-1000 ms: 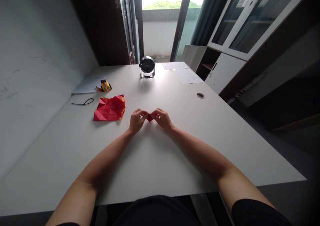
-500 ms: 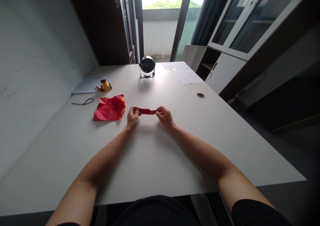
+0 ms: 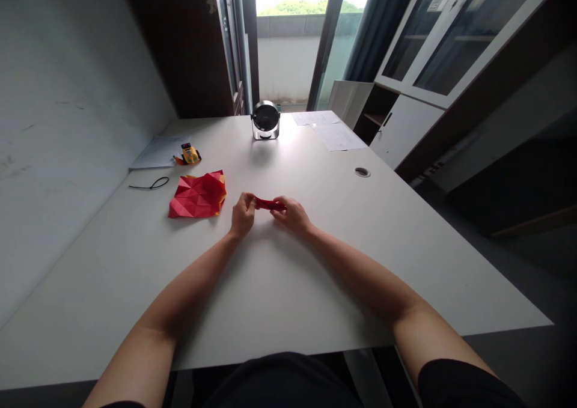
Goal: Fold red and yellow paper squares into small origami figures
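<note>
A narrow folded strip of red paper (image 3: 267,204) is stretched between my two hands, just above the white table. My left hand (image 3: 244,213) is closed on its left end, thumb and fingers pinching it. Over the right end my right hand (image 3: 293,214) is closed too, fingers on top and thumb beneath, covering part of the strip. To the left of my hands lies a creased red paper sheet (image 3: 196,196) with orange showing along its right edge, partly unfolded on the tabletop.
A black cable tie (image 3: 155,185) and a small yellow-orange toy (image 3: 190,154) are at the left, beside papers (image 3: 155,151). A round black device on a stand (image 3: 265,118) stands at the back. More sheets (image 3: 340,137) and a cable hole (image 3: 362,172) are to the right.
My right hand has shifted left and inward along the red paper strip, so less of it shows. My left hand has moved slightly right.
</note>
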Demonstrator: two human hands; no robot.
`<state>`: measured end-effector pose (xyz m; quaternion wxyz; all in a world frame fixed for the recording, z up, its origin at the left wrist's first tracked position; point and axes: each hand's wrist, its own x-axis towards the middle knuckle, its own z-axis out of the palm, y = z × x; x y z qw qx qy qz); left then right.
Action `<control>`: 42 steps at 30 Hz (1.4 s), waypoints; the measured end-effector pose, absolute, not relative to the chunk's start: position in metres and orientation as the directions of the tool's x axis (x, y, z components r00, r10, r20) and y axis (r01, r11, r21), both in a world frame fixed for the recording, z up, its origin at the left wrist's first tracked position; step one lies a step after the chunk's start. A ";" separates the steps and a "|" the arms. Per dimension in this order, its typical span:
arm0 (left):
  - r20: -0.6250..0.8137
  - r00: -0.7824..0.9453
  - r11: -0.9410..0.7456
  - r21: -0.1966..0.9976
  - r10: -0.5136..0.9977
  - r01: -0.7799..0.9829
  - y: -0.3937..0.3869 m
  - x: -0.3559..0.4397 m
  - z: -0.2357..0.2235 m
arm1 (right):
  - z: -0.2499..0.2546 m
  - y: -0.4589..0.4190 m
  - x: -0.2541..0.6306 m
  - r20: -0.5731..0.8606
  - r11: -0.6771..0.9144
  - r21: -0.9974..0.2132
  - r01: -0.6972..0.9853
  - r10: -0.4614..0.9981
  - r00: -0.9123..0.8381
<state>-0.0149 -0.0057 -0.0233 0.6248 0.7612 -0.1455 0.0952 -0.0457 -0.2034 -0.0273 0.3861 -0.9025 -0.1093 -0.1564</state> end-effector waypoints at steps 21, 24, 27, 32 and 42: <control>0.283 0.925 -0.376 0.852 -0.255 -0.364 -0.001 -0.013 -0.024 | -0.025 -0.212 -0.044 0.463 -0.794 -0.427 0.433 0.219 0.859; 0.317 0.910 -0.527 0.743 -0.267 -0.413 0.003 -0.013 -0.022 | -0.026 -0.214 -0.043 0.453 -0.805 -0.407 0.431 0.232 0.861; 0.375 0.840 -0.636 0.549 -0.393 -0.542 0.003 -0.015 -0.019 | -0.027 -0.216 -0.043 0.465 -0.805 -0.376 0.458 0.263 0.845; 0.407 0.737 -0.686 0.295 -0.539 -0.665 0.000 -0.019 -0.020 | -0.028 -0.215 -0.043 0.494 -0.777 -0.341 0.529 0.330 0.804; 0.379 0.718 -0.646 0.319 -0.584 -0.694 0.005 -0.011 -0.022 | -0.030 -0.218 -0.038 0.433 -0.749 -0.381 0.542 0.374 0.820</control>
